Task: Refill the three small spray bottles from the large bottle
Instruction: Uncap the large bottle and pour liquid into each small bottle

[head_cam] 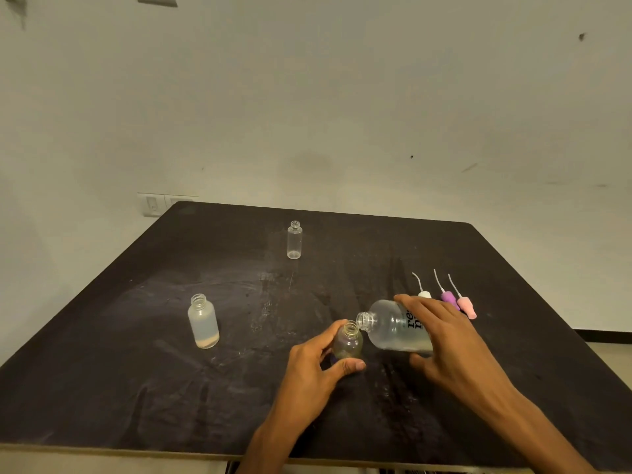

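Observation:
My right hand (441,340) grips the large clear bottle (390,328), tipped on its side with its open neck over the mouth of a small clear bottle (348,342). My left hand (316,362) holds that small bottle upright on the dark table (171,388). A frosted small bottle (203,321), uncapped, with a little pale liquid at the bottom, stands to the left. A third small clear bottle (294,240) stands uncapped farther back. Whether liquid is flowing I cannot tell.
Three spray caps with dip tubes lie in a row behind my right hand: white (423,293), purple (448,297) and pink (466,306). The table's front edge runs along the bottom of the view. A wall with switch plates (154,205) stands behind the table.

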